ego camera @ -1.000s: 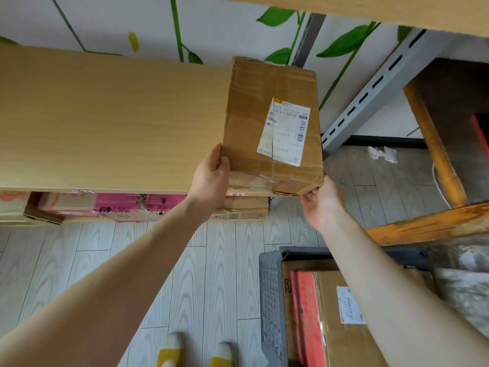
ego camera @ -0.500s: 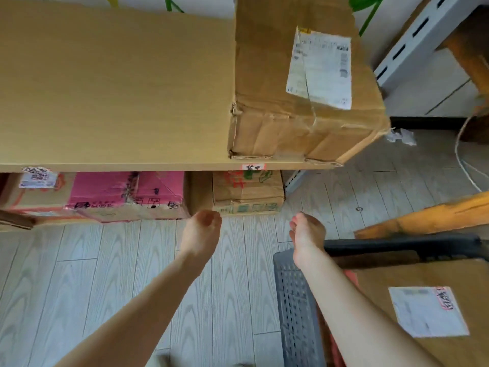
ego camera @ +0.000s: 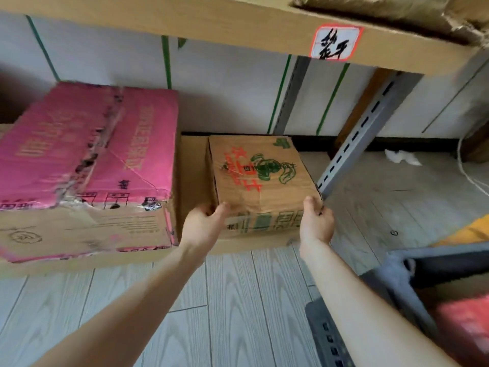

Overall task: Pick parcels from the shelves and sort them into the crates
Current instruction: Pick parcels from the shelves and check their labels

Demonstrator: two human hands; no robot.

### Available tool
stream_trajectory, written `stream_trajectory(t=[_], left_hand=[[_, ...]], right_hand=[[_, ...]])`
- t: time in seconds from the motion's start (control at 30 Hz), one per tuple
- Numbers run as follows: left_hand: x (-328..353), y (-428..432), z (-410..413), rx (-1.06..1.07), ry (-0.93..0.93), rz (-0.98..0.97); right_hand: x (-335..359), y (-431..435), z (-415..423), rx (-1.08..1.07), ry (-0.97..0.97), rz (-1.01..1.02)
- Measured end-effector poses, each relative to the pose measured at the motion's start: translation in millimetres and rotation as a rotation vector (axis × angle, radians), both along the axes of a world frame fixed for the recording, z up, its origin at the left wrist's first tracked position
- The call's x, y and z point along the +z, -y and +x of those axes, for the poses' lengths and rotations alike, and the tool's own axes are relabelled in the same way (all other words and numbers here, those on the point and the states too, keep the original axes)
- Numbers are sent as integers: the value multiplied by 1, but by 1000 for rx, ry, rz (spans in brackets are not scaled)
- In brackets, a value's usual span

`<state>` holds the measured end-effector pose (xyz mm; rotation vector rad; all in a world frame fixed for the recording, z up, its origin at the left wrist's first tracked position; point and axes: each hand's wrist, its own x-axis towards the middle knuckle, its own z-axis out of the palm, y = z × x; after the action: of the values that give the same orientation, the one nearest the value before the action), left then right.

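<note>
Head view: the brown box sits at the right end of the lower shelf, close to the front edge. A strip of bare board lies between it and the pink box, which fills the left part of the same shelf.

The left hand grips the near-left corner of the brown box, thumb on the top edge and fingers curled round the side. The right hand holds the near-right corner with its fingers curled over the edge. I cannot tell whether the box rests on the board or is just clear of it.

At the lower right stands the grey crate, on the floor just beside the right forearm. Something red lies inside it, blurred, most likely a parcel.

So the sorting looks partly done: the crate holds at least 1 item, and this brown box is in hand but not yet out of the shelf. Left to do, by my reading, is to draw it forward past the front edge, carry it right and down, and set it in the crate. After that the pink box remains, as does 1 more brown parcel at the right end of the upper shelf. How much room the crate has left cannot be seen.
</note>
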<state>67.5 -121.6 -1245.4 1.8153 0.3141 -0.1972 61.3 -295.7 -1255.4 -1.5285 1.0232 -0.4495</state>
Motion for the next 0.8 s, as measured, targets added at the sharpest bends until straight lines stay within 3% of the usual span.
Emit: stream_trajectory(t=[0.23, 0.37, 0.43, 0.53, 0.6, 0.7, 0.8], left_hand=[[23, -12, -36, 121, 260, -292], [49, -19, -45, 109, 132, -511], [59, -18, -50, -21, 84, -514], [73, -13, -55, -105, 107, -510], [77, -10, -55, -118, 129, -456], [82, -6, -55, -100, 165, -396], [80, -6, -62, -181, 204, -483]], right_hand=[[25, 0, -35, 1, 29, 237], [33, 0, -63, 264, -163, 365], [34, -5, -69, 412, -225, 211], [53, -23, -73, 492, -20, -120], [77, -39, -75, 569, 176, -23], [98, -54, -76, 705, 277, 133], [98, -46, -72, 491, 379, 291]])
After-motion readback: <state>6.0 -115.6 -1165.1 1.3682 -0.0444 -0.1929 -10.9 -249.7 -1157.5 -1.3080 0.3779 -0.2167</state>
